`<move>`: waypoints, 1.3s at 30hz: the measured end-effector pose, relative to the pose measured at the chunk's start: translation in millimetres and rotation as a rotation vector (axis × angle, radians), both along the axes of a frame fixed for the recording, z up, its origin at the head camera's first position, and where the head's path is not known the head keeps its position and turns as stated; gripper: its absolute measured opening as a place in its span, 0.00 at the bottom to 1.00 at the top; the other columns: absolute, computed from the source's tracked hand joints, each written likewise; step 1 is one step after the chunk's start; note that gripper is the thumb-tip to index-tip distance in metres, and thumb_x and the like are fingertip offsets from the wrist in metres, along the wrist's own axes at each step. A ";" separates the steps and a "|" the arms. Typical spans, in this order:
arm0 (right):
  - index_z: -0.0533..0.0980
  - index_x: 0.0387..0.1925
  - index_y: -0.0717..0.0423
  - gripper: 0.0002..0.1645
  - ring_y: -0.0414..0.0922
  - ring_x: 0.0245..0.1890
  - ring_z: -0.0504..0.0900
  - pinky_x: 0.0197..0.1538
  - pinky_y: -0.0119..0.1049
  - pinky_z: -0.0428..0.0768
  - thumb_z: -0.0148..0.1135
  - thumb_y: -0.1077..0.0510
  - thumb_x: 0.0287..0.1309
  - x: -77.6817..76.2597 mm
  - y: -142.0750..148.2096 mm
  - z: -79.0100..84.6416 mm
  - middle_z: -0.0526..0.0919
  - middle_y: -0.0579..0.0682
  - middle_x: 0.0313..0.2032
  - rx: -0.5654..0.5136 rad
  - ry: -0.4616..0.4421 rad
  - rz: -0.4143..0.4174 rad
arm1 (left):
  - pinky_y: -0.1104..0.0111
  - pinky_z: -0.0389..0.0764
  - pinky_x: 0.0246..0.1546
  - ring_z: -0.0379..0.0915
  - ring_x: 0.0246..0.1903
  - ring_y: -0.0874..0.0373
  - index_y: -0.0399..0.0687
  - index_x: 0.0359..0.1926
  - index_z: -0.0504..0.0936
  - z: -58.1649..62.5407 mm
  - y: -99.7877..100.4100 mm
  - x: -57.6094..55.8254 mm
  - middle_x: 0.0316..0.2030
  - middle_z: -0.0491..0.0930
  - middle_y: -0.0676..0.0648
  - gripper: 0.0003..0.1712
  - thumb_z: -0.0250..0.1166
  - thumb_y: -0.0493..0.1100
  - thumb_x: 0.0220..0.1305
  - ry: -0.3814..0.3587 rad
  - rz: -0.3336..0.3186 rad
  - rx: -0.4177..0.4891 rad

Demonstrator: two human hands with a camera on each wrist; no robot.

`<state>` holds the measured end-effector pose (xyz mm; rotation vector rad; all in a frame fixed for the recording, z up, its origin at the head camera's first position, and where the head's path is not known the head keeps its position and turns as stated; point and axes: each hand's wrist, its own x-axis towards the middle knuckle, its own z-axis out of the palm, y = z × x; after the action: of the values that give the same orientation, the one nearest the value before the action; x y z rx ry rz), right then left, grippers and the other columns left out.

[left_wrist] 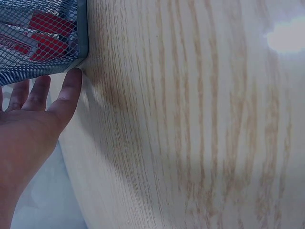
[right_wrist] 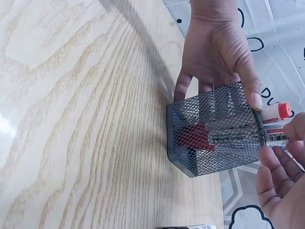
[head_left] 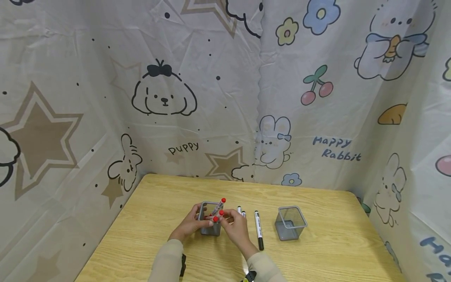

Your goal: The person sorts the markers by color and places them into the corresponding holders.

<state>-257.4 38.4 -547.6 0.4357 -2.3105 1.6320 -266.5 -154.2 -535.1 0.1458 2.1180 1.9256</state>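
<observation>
Left-hand fingers clamp a mesh cup, right-hand fingers pinch a red-capped marker, with wood-grain desk across the lower frame and cartoon-printed fabric above.

Looks bright and evenly lit in the head view, dimmer and bluish around the left hand in the left wrist view, with soft shadow just beside it and white glare on the tabletop well apart.
</observation>
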 end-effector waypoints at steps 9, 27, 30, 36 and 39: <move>0.80 0.35 0.62 0.08 0.40 0.23 0.79 0.28 0.30 0.77 0.65 0.66 0.51 2.0 3.1 3.3 0.83 0.51 0.29 -0.013 0.003 0.009 | 0.48 0.65 0.53 0.59 0.59 0.38 0.44 0.67 0.56 -26.6 0.2 -16.8 0.64 0.57 0.35 0.48 0.73 0.42 0.49 -0.007 0.023 -0.026; 0.76 0.46 0.64 0.19 0.44 0.31 0.80 0.30 0.31 0.78 0.65 0.66 0.50 22.1 26.2 9.7 0.79 0.54 0.37 0.109 -0.119 0.022 | 0.46 0.64 0.54 0.60 0.59 0.37 0.45 0.71 0.52 -30.2 3.6 -3.9 0.63 0.61 0.35 0.55 0.74 0.50 0.48 0.060 0.106 -0.097; 0.75 0.48 0.63 0.21 0.46 0.33 0.80 0.31 0.33 0.77 0.66 0.63 0.50 24.6 31.0 14.2 0.79 0.55 0.39 0.209 -0.157 0.045 | 0.46 0.64 0.54 0.60 0.59 0.36 0.42 0.71 0.52 -26.7 4.4 0.0 0.62 0.61 0.33 0.56 0.75 0.49 0.47 0.051 0.120 -0.122; 0.75 0.49 0.64 0.23 0.52 0.35 0.79 0.34 0.40 0.77 0.66 0.58 0.51 25.6 47.3 27.4 0.79 0.58 0.40 0.427 -0.201 0.150 | 0.45 0.67 0.50 0.61 0.57 0.34 0.34 0.66 0.57 -16.2 9.9 11.6 0.59 0.64 0.29 0.52 0.76 0.47 0.45 0.011 0.193 -0.276; 0.75 0.48 0.65 0.24 0.52 0.37 0.79 0.37 0.43 0.76 0.66 0.56 0.51 25.6 54.6 32.3 0.79 0.59 0.42 0.546 -0.186 0.180 | 0.46 0.70 0.47 0.64 0.54 0.33 0.30 0.64 0.60 -11.2 11.1 17.5 0.55 0.67 0.27 0.48 0.74 0.46 0.47 0.014 0.194 -0.323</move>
<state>-231.8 92.9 -515.3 0.6424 -2.9307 1.1234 -249.0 -143.2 -546.3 -0.1152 2.4972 1.6478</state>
